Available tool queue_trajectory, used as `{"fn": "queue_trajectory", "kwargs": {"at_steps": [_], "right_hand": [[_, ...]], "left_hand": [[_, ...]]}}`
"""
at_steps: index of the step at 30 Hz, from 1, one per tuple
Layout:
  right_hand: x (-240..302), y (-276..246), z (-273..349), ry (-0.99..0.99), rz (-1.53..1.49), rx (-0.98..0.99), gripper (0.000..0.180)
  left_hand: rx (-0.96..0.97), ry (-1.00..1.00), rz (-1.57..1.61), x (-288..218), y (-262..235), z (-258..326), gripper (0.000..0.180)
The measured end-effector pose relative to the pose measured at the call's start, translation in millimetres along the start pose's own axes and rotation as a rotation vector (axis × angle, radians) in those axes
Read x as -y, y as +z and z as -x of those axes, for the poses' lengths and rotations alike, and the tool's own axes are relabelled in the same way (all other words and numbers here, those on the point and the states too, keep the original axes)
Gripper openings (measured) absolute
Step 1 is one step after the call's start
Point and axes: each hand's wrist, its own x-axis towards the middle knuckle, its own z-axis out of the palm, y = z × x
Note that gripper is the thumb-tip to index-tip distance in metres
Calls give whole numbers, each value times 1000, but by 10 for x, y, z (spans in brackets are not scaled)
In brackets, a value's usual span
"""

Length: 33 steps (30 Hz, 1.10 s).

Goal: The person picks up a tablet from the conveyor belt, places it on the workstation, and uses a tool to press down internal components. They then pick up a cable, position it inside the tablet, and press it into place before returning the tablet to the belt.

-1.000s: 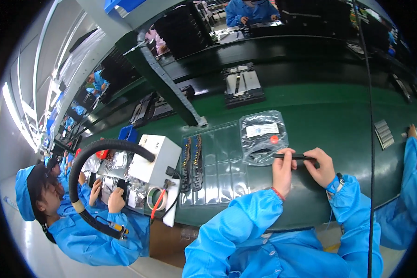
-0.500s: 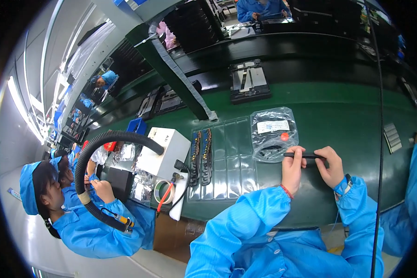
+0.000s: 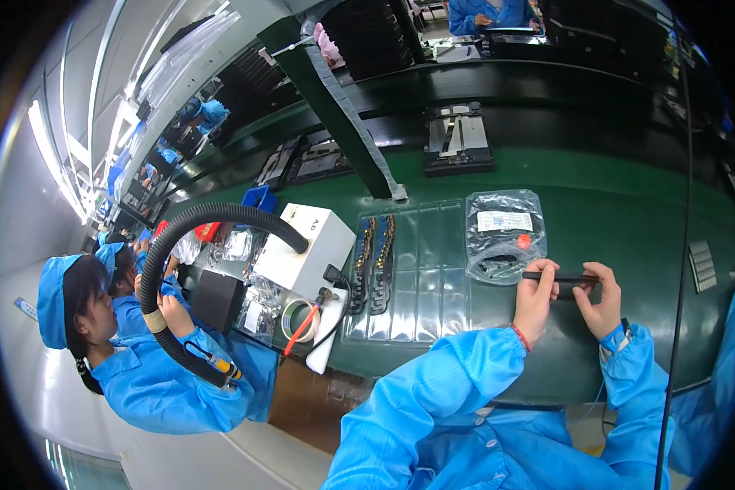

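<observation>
A slim black bar-shaped part spans my two hands over the green bench. My left hand pinches its left end between thumb and fingers, and my right hand has closed on its right end. Just beyond my left hand lies a clear plastic bag with dark contents, a white label and a round orange sticker. Left of the bag is a clear plastic tray. Two columns of small black parts with gold-coloured bits stand along the tray's left side.
A white box with a ribbed black hose stands left of the tray. Beside it are a tape roll and a red-handled tool. A co-worker sits at left. A metallic ridged block lies at right; a device in a black tray sits beyond.
The whole view has shifted, so the bench things appear further right. Both hands keep hold of the black part; the right fingers have shifted slightly at its end.
</observation>
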Motion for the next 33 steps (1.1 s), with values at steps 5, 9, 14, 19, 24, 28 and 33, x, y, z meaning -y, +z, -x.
{"fn": "queue_trajectory", "kwargs": {"at_steps": [5, 9, 14, 19, 24, 28, 33], "right_hand": [[-22, -32, -45, -88, 93, 91, 26], [-78, 21, 3, -104, 93, -20, 24], [-118, -19, 33, -8, 42, 24, 19], [-171, -106, 30, -36, 113, 161, 19], [18, 27, -4, 45, -5, 21, 22], [-74, -2, 6, -67, 22, 22, 25], [-9, -7, -45, -151, 81, 43, 25]], "left_hand": [[7, 16, -16, -11, 10, -18, 15], [26, -3, -21, 0, 7, -17, 18], [44, 7, -25, -9, 2, 0, 20], [25, -10, -42, -39, 32, 19, 18], [53, 15, -27, -5, -13, 9, 16], [38, 22, -28, 6, -1, 9, 15], [12, -2, 18, -31, -12, 3, 14]]}}
